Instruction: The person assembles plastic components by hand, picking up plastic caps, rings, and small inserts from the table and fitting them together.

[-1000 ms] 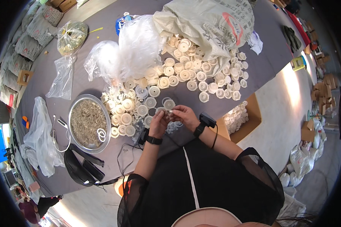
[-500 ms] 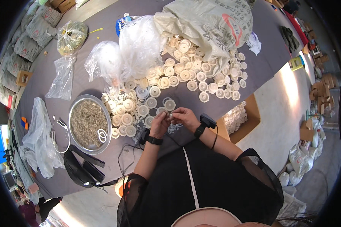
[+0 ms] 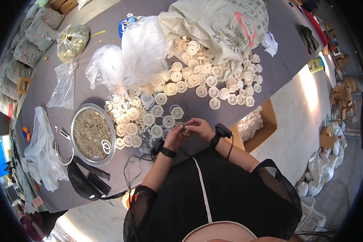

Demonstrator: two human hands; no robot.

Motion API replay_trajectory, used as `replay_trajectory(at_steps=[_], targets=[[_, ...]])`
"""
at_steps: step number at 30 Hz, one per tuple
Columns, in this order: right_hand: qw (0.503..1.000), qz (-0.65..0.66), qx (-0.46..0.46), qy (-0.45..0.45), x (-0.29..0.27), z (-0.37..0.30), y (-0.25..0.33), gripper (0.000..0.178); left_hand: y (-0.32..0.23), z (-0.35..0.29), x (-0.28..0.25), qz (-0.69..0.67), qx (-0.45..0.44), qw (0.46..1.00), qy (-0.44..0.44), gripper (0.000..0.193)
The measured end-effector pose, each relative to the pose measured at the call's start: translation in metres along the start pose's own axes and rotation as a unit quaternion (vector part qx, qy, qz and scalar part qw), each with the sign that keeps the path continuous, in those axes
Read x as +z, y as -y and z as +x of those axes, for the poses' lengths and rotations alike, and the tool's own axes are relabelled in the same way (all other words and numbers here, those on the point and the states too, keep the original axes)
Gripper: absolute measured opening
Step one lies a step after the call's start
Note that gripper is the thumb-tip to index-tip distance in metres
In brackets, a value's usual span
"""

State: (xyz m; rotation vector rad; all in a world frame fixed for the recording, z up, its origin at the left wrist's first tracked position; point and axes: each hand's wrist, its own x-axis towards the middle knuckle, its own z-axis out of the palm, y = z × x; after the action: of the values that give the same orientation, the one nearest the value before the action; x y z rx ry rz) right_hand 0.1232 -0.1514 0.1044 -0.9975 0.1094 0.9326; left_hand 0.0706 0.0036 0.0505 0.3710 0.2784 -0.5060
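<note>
My left hand [image 3: 174, 138] and my right hand [image 3: 199, 128] meet over the table's near edge, fingertips pinched together. Between them is a tiny piece, too small and too covered by the fingers to name. Just beyond the left hand lie pale round plastic discs with scalloped rims [image 3: 168, 121], some of them loose on the cloth. Small clear pieces and clear rings [image 3: 144, 148] are scattered left of my left hand. A heap of cream discs [image 3: 131, 129] and little white parts [image 3: 119, 105] spreads farther left.
A metal basin [image 3: 113, 141] of small grey-brown parts, with white rings on top, stands left. Behind are clear plastic bags [image 3: 145, 48] and a woven sack [image 3: 218, 24] spilling discs. A black waist bag [image 3: 82, 181] lies near left; a cardboard box [image 3: 268, 125] holds more discs at right.
Both hands stay pinched together. The left hand has shifted slightly right and nearer to me, its wrist turning; the right hand has moved a little right. The view has shifted slightly.
</note>
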Motion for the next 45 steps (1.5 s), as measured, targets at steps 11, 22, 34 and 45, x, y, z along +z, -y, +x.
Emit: replay_trajectory(at_steps=[11,22,34,45], targets=[[0.996,-0.002,-0.044,-0.078,-0.007,0.003,-0.003,0.019,-0.009,0.001,0.036,0.155,0.103,0.972,-0.142,0.026],[0.985,-0.088,-0.061,-0.133,-0.008,0.006,-0.016,0.018,-0.020,0.007,0.007,0.754,0.321,0.521,-0.238,0.030],[0.987,-0.054,-0.083,-0.123,0.007,0.010,-0.018,0.020,-0.050,-0.010,-0.007,0.849,0.283,0.404,-0.190,0.022],[0.992,-0.057,-0.080,-0.081,0.041,0.014,-0.030,0.017,-0.024,-0.023,-0.033,0.419,0.270,0.788,-0.361,0.016]])
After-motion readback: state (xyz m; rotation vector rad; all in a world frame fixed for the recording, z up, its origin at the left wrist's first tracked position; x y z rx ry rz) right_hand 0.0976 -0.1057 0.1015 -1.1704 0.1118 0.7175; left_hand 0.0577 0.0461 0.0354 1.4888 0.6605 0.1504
